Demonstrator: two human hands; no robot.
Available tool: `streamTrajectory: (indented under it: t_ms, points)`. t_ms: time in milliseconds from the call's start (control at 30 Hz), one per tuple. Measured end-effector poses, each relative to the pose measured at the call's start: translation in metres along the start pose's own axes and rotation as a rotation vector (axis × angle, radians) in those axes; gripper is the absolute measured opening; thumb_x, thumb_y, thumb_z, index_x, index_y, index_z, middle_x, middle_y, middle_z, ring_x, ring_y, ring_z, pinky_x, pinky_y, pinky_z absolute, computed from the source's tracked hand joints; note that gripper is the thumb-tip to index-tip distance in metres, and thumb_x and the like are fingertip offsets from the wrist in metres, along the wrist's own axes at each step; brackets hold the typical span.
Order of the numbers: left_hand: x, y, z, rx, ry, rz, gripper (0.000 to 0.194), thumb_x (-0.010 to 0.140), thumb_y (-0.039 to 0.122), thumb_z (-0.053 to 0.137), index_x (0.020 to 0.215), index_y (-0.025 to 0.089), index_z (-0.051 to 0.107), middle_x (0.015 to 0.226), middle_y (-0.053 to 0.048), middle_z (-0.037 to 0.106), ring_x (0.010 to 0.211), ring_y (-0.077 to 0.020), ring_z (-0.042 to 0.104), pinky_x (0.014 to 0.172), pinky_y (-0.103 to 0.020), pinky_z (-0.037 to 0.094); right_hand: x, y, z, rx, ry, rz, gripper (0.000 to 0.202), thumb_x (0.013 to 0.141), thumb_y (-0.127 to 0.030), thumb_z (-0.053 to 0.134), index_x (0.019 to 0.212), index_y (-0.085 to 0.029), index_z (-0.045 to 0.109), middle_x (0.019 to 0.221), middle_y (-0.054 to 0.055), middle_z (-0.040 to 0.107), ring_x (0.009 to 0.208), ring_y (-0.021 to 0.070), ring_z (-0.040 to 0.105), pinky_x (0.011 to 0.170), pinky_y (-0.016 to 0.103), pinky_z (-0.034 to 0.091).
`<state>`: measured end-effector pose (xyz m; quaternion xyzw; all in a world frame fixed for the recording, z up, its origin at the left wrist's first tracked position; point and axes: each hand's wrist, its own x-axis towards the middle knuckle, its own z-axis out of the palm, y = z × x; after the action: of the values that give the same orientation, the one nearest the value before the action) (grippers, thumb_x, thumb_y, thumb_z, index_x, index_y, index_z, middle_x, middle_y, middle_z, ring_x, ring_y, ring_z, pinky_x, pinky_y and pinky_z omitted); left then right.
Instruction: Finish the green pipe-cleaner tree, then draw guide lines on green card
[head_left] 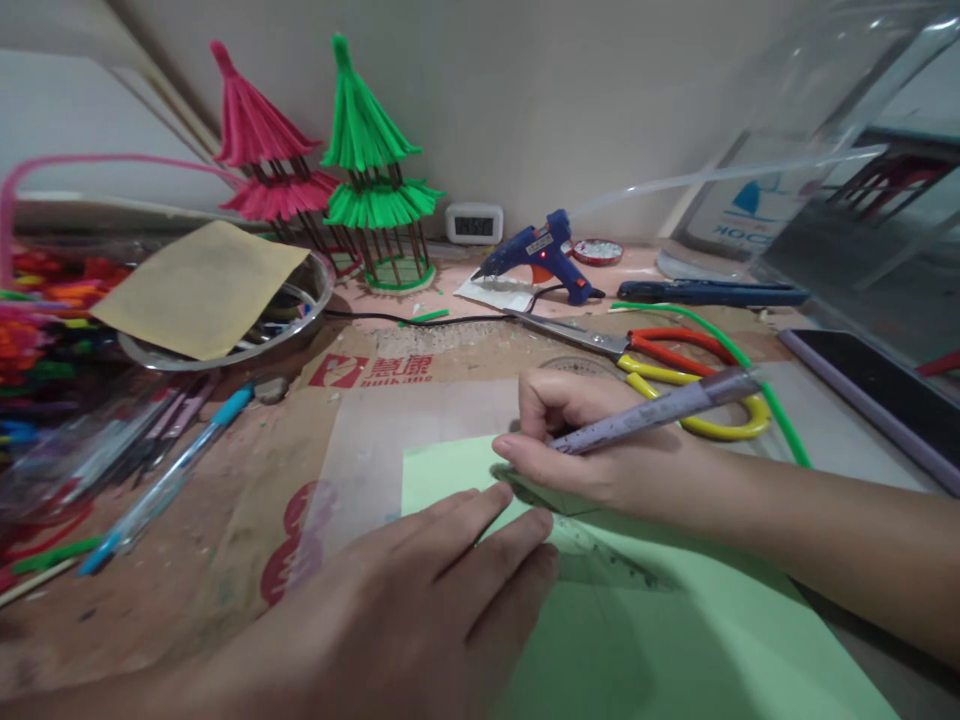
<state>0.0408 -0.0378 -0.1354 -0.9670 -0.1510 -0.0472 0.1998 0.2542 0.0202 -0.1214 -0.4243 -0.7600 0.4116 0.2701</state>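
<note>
A sheet of light green paper (720, 640) lies in front of me, with a clear plastic protractor (615, 560) on top of it. My left hand (457, 580) rests flat there, fingers stretched out, its fingertips by the protractor's edge. My right hand (592, 440) is closed around a purple patterned pen (660, 405), which slants up to the right. The pen's tip is hidden behind my fingers. Faint lines show on the paper near the protractor. Just beyond my right hand lie scissors (675, 350) with orange and yellow handles.
Behind stand a blue glue gun (544, 255), a small digital clock (474, 224), and pink (262, 120) and green (367, 120) pipe-cleaner towers. A metal bowl (300, 320) and pens (172, 470) lie left. A utility knife (712, 292) and phone (885, 390) are at right.
</note>
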Motion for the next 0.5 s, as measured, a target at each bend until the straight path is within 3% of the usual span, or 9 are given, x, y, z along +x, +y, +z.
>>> streamTrajectory:
  t_ms: [100, 267, 367, 500]
  points:
    - [-0.001, 0.000, 0.001, 0.000, 0.005, -0.025, 0.068, 0.078, 0.005, 0.025, 0.130, 0.019, 0.065, 0.125, 0.005, 0.073, 0.117, -0.0131, 0.070, 0.098, -0.024, 0.056, -0.001, -0.001, -0.002, -0.048, 0.003, -0.021, 0.028, 0.088, -0.027, 0.063, 0.069, -0.022, 0.044, 0.061, -0.006, 0.047, 0.055, 0.0089, 0.040, 0.050, 0.024, 0.028]
    - [0.000, -0.002, 0.002, -0.043, 0.058, -0.014, 0.056, 0.085, 0.004, 0.030, 0.123, 0.018, 0.068, 0.120, 0.000, 0.075, 0.106, -0.0125, 0.074, 0.098, -0.023, 0.060, -0.003, -0.007, -0.005, -0.108, 0.003, -0.007, 0.030, 0.086, -0.023, 0.059, 0.064, -0.022, 0.038, 0.059, -0.006, 0.042, 0.055, 0.0091, 0.035, 0.050, 0.025, 0.025]
    - [-0.001, -0.002, 0.004, -0.105, 0.059, -0.058, 0.053, 0.090, 0.004, 0.030, 0.122, 0.017, 0.069, 0.120, 0.000, 0.075, 0.113, -0.0117, 0.071, 0.103, -0.022, 0.055, -0.004, -0.010, -0.008, -0.108, -0.026, -0.027, 0.031, 0.082, -0.016, 0.058, 0.062, -0.022, 0.035, 0.058, -0.007, 0.038, 0.054, 0.0087, 0.034, 0.050, 0.025, 0.024]
    - [-0.008, 0.000, 0.009, -0.235, -0.009, -0.089, 0.056, 0.091, 0.011, 0.031, 0.136, 0.019, 0.063, 0.137, -0.001, 0.067, 0.130, -0.0201, 0.062, 0.109, -0.032, 0.052, -0.005, -0.011, -0.013, -0.096, -0.075, -0.047, 0.031, 0.080, -0.012, 0.057, 0.061, -0.022, 0.034, 0.057, -0.008, 0.034, 0.053, 0.0081, 0.034, 0.051, 0.024, 0.025]
